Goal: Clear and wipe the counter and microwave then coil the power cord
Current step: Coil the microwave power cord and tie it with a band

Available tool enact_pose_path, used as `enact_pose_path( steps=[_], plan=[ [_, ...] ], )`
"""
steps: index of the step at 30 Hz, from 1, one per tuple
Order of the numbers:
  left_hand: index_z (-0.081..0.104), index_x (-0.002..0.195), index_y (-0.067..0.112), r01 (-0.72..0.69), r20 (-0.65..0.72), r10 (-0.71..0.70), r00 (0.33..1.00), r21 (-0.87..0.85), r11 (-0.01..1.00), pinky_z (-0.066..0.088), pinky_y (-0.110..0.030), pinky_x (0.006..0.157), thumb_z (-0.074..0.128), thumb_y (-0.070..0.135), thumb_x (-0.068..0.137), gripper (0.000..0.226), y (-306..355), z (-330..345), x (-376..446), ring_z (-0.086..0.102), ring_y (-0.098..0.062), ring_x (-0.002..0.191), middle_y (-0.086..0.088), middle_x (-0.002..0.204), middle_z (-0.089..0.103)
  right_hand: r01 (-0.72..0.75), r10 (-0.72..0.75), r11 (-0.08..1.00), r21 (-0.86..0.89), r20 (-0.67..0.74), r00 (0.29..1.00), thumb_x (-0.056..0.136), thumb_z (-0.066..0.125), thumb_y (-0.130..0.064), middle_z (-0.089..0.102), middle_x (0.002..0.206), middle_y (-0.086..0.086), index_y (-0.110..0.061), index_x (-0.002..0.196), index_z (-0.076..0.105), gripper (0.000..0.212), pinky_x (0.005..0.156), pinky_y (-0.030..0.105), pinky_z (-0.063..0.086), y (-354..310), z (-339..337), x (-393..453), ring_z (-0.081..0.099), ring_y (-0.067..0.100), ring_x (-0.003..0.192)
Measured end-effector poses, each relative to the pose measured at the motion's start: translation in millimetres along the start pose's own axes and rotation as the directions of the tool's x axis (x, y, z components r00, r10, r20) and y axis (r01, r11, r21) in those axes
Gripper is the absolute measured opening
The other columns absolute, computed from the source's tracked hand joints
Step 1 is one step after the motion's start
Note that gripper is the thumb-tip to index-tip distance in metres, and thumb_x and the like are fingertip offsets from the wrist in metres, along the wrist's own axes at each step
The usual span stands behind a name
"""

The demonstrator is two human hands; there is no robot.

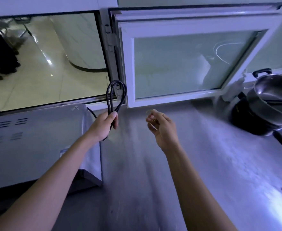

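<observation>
Power cord (116, 95): 2 loops upright at frame centre, long axis vertical, gripped at base by left hand (103, 125). Right hand (162, 125): just right, pinching a small, unidentifiable item.

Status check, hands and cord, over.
Left hand grips looped power cord above microwave's edge. Right hand pinches something small, unclear. Counter ahead bare; pot far right.

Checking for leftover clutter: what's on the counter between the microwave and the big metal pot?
In the head view, only bare counter between microwave and pot; the right hand hangs above it.
</observation>
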State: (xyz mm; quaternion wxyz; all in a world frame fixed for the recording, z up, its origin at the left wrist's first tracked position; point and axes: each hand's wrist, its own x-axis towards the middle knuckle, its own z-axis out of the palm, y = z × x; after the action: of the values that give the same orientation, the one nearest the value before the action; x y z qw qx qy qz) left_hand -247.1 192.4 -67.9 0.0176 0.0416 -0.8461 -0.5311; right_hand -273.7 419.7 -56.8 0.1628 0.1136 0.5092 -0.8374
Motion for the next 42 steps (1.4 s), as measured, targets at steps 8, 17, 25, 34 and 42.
enact_pose_path(
  steps=[8,17,25,34,42],
  plan=[
    [0.055,0.074,0.01,0.051,-0.04,-0.051,0.998,-0.005,0.999,0.04,-0.038,0.077,0.038,0.042,0.093,0.041,-2,7,-6,0.05,-0.026,0.072,-0.001,0.064,0.06,-0.095,0.092,0.992,0.079,0.045,0.995,0.097,0.058,-0.028,0.075,0.103,0.009,-0.021,0.075,0.067,0.025,0.079,0.033,0.049,21,-10,-11,0.073,0.024,0.096],
    [0.057,0.077,0.017,0.114,-0.047,-0.113,0.992,0.006,0.994,0.042,-0.038,0.081,0.039,0.045,0.092,0.037,-8,6,-10,0.052,-0.023,0.075,0.005,0.065,0.062,-0.139,0.113,0.966,0.216,0.129,0.985,0.101,0.048,-0.023,0.072,0.121,-0.001,-0.019,0.095,0.06,0.014,0.077,0.033,0.042,18,-8,-12,0.07,0.021,0.111],
    [0.058,0.077,0.006,0.115,0.014,-0.118,0.993,0.152,0.982,0.043,-0.03,0.065,0.035,0.047,0.095,0.051,-10,8,-13,0.051,-0.022,0.072,-0.004,0.075,0.06,0.131,-0.119,0.987,-0.09,0.122,0.985,0.096,0.054,0.003,0.071,0.116,0.0,-0.009,0.119,0.067,0.029,0.061,0.026,0.053,21,-12,-8,0.075,0.028,0.093],
    [0.056,0.079,0.001,0.103,0.082,-0.123,0.989,0.213,0.972,0.038,-0.034,0.074,0.036,0.031,0.107,0.046,-17,7,-16,0.05,-0.028,0.077,-0.013,0.078,0.058,0.228,-0.174,0.923,-0.309,0.192,0.966,0.089,0.07,-0.015,0.071,0.12,-0.006,-0.029,0.127,0.065,0.041,0.052,0.035,0.057,5,-4,3,0.076,0.028,0.08],
    [0.056,0.076,0.012,0.088,0.143,-0.124,0.982,0.234,0.968,0.04,-0.034,0.072,0.037,0.034,0.107,0.043,-19,1,-15,0.049,-0.013,0.069,0.009,0.069,0.057,0.325,-0.157,0.732,-0.599,0.315,0.936,0.075,0.078,-0.038,0.059,0.137,-0.007,-0.044,0.135,0.056,0.065,0.047,0.037,0.058,-32,20,18,0.076,0.017,0.071]
  ],
)
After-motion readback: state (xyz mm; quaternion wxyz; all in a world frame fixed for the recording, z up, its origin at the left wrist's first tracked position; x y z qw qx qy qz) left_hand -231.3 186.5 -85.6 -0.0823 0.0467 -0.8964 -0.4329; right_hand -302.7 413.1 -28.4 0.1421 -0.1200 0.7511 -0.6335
